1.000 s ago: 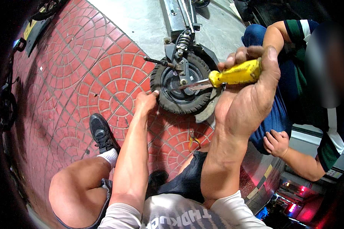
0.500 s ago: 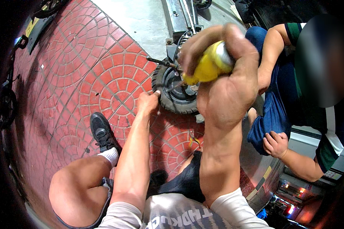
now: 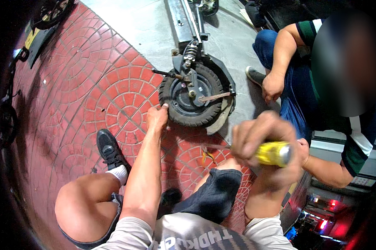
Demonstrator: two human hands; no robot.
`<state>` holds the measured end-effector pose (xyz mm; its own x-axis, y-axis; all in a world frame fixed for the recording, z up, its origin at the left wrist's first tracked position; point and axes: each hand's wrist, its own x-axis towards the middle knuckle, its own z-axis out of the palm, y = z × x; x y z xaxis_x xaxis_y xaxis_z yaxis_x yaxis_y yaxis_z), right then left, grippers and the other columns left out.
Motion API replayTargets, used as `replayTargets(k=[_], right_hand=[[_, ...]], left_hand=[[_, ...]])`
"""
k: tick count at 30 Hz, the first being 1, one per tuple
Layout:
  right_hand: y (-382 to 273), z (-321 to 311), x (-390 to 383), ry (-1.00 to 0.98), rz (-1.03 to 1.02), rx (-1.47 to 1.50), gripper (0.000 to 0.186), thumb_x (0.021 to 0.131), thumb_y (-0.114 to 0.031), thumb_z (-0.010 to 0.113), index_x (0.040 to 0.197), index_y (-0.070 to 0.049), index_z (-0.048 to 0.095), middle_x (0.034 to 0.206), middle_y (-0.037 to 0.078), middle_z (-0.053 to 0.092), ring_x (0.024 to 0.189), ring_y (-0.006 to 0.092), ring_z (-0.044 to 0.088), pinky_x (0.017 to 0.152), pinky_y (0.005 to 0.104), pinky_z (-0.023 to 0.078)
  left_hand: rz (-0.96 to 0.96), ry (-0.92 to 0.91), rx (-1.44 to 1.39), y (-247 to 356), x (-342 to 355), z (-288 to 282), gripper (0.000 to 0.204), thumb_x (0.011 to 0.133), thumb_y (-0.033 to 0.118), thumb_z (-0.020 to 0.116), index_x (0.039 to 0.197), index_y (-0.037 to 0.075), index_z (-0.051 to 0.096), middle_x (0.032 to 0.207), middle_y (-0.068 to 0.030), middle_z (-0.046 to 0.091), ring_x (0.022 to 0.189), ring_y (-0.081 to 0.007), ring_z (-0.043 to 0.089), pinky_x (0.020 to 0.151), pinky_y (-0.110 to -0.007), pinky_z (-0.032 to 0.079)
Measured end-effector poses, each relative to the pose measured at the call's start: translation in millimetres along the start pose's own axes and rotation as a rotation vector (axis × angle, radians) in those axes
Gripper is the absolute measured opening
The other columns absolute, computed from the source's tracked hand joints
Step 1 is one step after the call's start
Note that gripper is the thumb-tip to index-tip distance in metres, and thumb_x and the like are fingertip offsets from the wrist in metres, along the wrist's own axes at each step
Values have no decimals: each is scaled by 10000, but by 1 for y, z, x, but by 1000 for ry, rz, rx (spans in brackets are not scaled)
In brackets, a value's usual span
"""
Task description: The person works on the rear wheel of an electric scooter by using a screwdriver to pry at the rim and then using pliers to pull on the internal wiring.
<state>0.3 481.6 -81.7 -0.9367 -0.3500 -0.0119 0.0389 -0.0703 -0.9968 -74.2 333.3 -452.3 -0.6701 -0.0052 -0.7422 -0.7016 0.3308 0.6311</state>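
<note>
Near the middle of a red tiled floor (image 3: 71, 104) patterned in fan-like arcs, a black knobbly rubber tyre (image 3: 190, 121) surrounds a dark round wheel hub (image 3: 177, 102), its flat face turned upward. From the far side, a grey metal frame (image 3: 177, 25) with a silvery coil spring (image 3: 191, 52) reaches the wheel across pale grey concrete (image 3: 138, 25). A rust-brown flat metal strip (image 3: 216, 97) lies over the hub's right part, and a curved black mudguard (image 3: 223, 73) arches around the tyre's far right edge.

The person's bare left hand (image 3: 157, 118) touches the tyre's near-left edge, thumb on the rubber; the other fingers are hidden, so how firmly it grips cannot be told. The right hand (image 3: 263, 130), blurred, is raised to the right of the wheel and well apart from it. Its fingers are wrapped around a yellow-handled screwdriver (image 3: 275, 153) with a silvery end cap; the thin shaft, faint with blur, points left.

Below the tyre, pliers with yellow-orange handles (image 3: 207, 156) lie on the tiles near the person's bent knee. At right crouches another person, in blue jeans (image 3: 294, 118) and a dark green sleeve with a white band (image 3: 356, 154).
</note>
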Motion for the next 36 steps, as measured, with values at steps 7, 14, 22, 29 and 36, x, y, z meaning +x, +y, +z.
replayTargets(k=[7, 14, 22, 29, 36], right_hand=[[73, 26, -94, -560, 267, -1122, 191, 865, -166, 717, 1042, -102, 683, 1067, 91, 628, 1123, 295, 625, 936, 498, 512], [229, -20, -147, -415, 423, -1564, 238, 903, -153, 654, 1128, -78, 680, 1212, 129, 628, 1261, 335, 591, 1068, 498, 499], [299, -51, -182, 489, 438, -1220, 405, 871, -123, 731, 1239, 10, 624, 1178, 258, 627, 1137, 486, 622, 1002, 562, 523], [341, -24, -214, 494, 1048, -1231, 660, 877, -350, 858, 1312, 6, 512, 1303, 302, 551, 1315, 491, 542, 1043, 594, 521], [389, -18, -228, 616, 987, -1197, 635, 940, -406, 738, 1322, 62, 542, 1299, 325, 574, 1185, 527, 631, 1018, 591, 526]], left_hand=[[74, 60, -50, -20, 9, 22, 658, 994, 523, 646, 1147, -111, 739, 1209, -389, 712, 1216, -500, 687, 1043, -524, 511], [96, 69, 6, -44, 13, 45, 711, 1029, 552, 573, 1302, -95, 690, 1334, -378, 670, 1311, -507, 630, 1110, -539, 470], [-41, -44, -142, -48, -24, 67, 644, 1034, 478, 621, 1226, -129, 719, 1280, -351, 714, 1251, -442, 682, 1055, -489, 498], [-116, -288, -520, -33, -83, 104, 402, 1082, 401, 612, 919, 50, 719, 736, -45, 624, 585, -189, 543, 516, -387, 417], [-44, -435, -302, -42, -114, 149, 269, 924, 237, 670, 935, 3, 804, 940, -164, 792, 786, -219, 707, 707, -413, 538]])
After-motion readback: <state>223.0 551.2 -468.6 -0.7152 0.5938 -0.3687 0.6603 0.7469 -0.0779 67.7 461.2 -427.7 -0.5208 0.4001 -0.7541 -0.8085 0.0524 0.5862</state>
